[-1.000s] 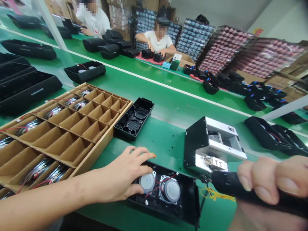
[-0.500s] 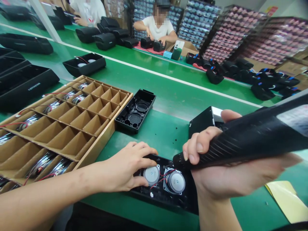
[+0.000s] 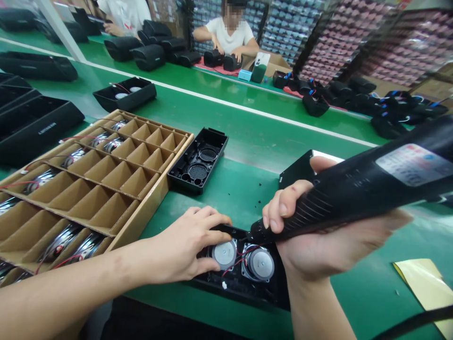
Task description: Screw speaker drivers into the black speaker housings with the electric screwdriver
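In front of me lies a black speaker panel holding two round speaker drivers, the left driver and the right driver. Thin red and black wires cross between them, ending in a white connector. My left hand grips the panel around the left driver, thumb below and fingers above. My right hand is wrapped around a black electric screwdriver. The tool slants down to the left, its nose at the panel's far edge above the right driver. The bit's exact contact is hard to see.
A cardboard divider box with several drivers stands left. Beside it lies another black panel. Loose screws dot the green table. A black box sits behind the screwdriver, yellow paper at right. A co-worker handles speakers opposite.
The screwdriver has shifted slightly left and its rear end has swung, showing more of the label. My left hand stays on the panel. The whole view has shifted slightly.
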The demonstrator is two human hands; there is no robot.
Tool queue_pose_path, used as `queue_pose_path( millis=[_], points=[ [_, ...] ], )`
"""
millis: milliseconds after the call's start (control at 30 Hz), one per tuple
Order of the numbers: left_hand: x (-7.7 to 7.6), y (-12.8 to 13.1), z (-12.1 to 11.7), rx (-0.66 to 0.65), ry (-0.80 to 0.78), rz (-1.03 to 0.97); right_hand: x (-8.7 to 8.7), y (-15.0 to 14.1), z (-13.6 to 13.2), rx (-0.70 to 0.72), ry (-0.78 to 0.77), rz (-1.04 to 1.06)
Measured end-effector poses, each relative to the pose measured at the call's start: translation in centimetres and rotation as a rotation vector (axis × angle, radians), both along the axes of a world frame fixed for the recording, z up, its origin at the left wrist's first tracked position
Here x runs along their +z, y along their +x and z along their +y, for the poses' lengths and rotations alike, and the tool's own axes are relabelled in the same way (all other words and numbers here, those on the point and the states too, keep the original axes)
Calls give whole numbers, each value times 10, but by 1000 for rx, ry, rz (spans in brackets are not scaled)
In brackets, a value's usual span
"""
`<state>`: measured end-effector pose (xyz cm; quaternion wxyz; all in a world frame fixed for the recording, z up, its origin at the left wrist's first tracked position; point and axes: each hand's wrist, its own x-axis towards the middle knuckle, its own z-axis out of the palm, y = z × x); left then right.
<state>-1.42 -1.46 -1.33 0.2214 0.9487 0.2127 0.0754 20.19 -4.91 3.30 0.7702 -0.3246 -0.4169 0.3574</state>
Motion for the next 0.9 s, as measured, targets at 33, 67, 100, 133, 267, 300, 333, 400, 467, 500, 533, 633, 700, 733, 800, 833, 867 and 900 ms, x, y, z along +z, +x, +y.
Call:
queue_pose_path(
  millis=[33,67,100,133,267,300,333,400,467,500,533,633,700,733,800,833,867,900],
  points=[
    [0,0,0,1,8,4,0,-3,0,-8,-8,-4],
    [0,0,0,2,13,11,0,-6,1,-14,-16,-5],
    [0,1,0,1,17,19,-1,-9,1,-18,-27,-6],
    [1,1,0,2,20,26,-1,-11,2,-18,-40,-9],
    [2,4,2,2,33,51,-7,-15,5,-15,-50,-13],
    [2,4,2,-1,40,50,-9,-15,6,-7,-41,-15],
    [1,4,2,-5,47,51,-11,-16,7,-1,-29,-16],
    [-1,4,2,-10,58,44,-15,-16,7,6,-14,-24],
    [-2,4,2,-11,66,41,-17,-16,7,-1,-9,-28],
    [-2,3,2,-11,70,40,-17,-16,7,5,-7,-28],
    [-2,4,2,-11,73,39,-17,-15,7,34,-16,-32],
    [-1,4,2,-15,82,29,-15,-13,6,88,-27,-6],
    [0,4,3,-16,81,28,-14,-11,5,111,-35,10],
    [0,4,3,-18,81,29,-13,-10,5,113,-38,17],
    [0,4,3,-19,84,31,-12,-9,4,139,-54,17],
    [0,4,3,-19,85,29,-12,-9,3,134,-57,20],
    [1,4,2,-18,85,30,-12,-8,3,137,-56,18],
    [1,4,2,-16,83,32,-13,-8,2,143,-50,15]
  ],
)
